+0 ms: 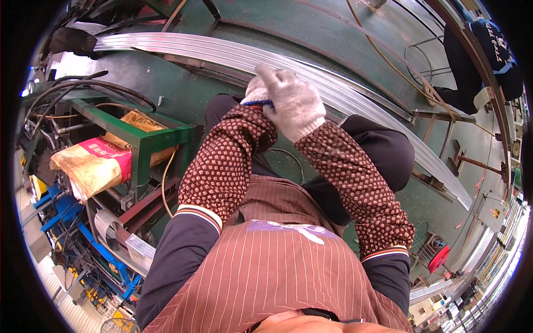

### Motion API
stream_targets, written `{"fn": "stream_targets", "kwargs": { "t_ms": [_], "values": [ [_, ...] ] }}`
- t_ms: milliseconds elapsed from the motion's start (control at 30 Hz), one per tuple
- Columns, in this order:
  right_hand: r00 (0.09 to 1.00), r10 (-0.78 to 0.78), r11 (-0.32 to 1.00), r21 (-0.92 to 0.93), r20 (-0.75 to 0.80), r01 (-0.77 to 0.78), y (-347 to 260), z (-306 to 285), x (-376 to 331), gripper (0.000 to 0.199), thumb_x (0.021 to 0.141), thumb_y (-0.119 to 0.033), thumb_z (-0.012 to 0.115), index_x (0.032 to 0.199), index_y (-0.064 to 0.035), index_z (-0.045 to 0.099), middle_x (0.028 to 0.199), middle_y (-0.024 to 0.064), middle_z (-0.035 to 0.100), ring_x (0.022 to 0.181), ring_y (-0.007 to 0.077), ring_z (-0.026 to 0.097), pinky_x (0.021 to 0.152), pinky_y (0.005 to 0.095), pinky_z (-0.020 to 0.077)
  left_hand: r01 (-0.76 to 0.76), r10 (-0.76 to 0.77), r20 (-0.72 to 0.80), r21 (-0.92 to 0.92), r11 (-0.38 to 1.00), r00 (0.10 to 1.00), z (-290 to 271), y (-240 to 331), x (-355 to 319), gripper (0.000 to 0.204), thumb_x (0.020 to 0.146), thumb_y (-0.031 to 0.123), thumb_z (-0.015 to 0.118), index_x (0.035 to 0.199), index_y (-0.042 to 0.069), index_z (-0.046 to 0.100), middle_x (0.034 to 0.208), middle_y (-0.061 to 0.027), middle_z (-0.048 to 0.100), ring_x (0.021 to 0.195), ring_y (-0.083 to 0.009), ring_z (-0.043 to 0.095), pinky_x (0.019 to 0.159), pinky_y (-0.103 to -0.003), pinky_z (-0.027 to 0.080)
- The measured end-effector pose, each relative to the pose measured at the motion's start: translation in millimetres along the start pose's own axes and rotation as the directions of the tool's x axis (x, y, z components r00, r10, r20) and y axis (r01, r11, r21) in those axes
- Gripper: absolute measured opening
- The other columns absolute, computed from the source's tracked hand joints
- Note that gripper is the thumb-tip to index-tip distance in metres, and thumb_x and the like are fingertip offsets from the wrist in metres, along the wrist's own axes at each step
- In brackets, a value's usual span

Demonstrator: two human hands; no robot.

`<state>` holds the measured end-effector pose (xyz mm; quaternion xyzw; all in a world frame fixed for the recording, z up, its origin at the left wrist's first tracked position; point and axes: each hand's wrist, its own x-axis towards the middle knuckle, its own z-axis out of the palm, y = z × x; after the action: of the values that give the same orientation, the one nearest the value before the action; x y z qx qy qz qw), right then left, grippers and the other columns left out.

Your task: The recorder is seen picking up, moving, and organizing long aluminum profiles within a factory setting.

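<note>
The white-gloved left hand [255, 90] is partly covered by the white-gloved right hand [297, 104]; whether either is clenched or gripping anything cannot be told. Long silvery metal strips [189, 46] are laid side by side just beyond the hands, and whether they are touched is unclear. Both forearms are covered by patterned sleeves [214, 161].

The right hand [295, 102] overlaps the left hand [256, 90] near metal strips [183, 47].

Gloved right hand [295, 104] crossed over left hand [255, 90].
Left forearm [219, 161] and right forearm [355, 191] angle inward, meeting near chest midline; left hand mostly hidden, right's fingers [268, 76] pointing forward-left.
</note>
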<state>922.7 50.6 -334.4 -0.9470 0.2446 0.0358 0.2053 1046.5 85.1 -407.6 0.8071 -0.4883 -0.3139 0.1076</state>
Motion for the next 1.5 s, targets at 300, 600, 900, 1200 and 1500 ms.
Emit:
{"fn": "stream_targets", "kwargs": {
  "t_ms": [300,600,900,1200,1500],
  "values": [
    [0.99,0.107,0.701,0.713,-0.09,-0.011,16.9,31.7,-8.4,0.023,0.095,-0.012,0.064,0.115,-0.0112,0.075,0.12,0.014,0.073,0.11,0.0299,0.071,0.096,0.0375,0.0569,-0.124,0.115,-0.049,-0.3,0.946,0.992,25.4,-0.5,18.8,0.054,0.101,0.043,0.062,0.139,0.004,0.062,0.136,-0.0196,0.065,0.128,-0.0292,0.06,0.11,-0.039,0.046],
    [0.957,-0.22,0.975,0.063,0.188,0.211,9.6,32.9,-5.8,0.04,0.089,-0.015,0.071,0.128,-0.0142,0.063,0.126,0.008,0.069,0.123,0.0296,0.065,0.098,0.0435,0.0574,-0.221,0.174,-0.136,-0.565,0.795,0.975,56.9,-15.3,0.3,0.059,0.101,0.044,0.062,0.143,0.003,0.057,0.142,-0.0202,0.061,0.135,-0.029,0.055,0.114,-0.039,0.044],
    [0.996,-0.077,0.937,0.345,0.039,0.059,8.5,40.0,-9.7,0.024,0.095,-0.028,0.067,0.115,-0.0154,0.072,0.113,0.0132,0.073,0.107,0.0338,0.07,0.092,0.044,0.0565,-0.329,0.258,-0.217,-0.756,0.566,0.942,86.3,-16.9,-14.4,0.064,0.102,0.046,0.061,0.148,0.001,0.052,0.149,-0.0207,0.056,0.142,-0.0288,0.05,0.118,-0.039,0.042],
    [0.969,-0.24,0.883,0.402,-0.052,0.241,3.5,44.3,-22.8,0.031,0.094,-0.026,0.067,0.118,-0.0079,0.076,0.102,0.0214,0.075,0.097,0.0359,0.075,0.088,0.0462,0.06,0.043,0.001,0.065,-0.679,0.733,0.998,44.6,13.3,-28.8,0.074,0.097,0.031,0.077,0.157,0.006,0.042,0.152,-0.0196,0.054,0.132,-0.0304,0.061,0.11,-0.04,0.05],
    [0.993,-0.086,0.581,0.806,-0.076,0.112,-4.5,10.8,-26.4,0.025,0.099,-0.013,0.068,0.122,-0.0045,0.074,0.108,0.0143,0.076,0.1,0.016,0.073,0.091,0.0312,0.0582,0.083,-0.394,0.241,-0.923,-0.377,0.887,44.1,-45.5,-3.1,0.067,0.105,0.047,0.062,0.149,0.0,0.044,0.135,-0.017,0.058,0.121,-0.0295,0.06,0.106,-0.045,0.052]
  ]
}}
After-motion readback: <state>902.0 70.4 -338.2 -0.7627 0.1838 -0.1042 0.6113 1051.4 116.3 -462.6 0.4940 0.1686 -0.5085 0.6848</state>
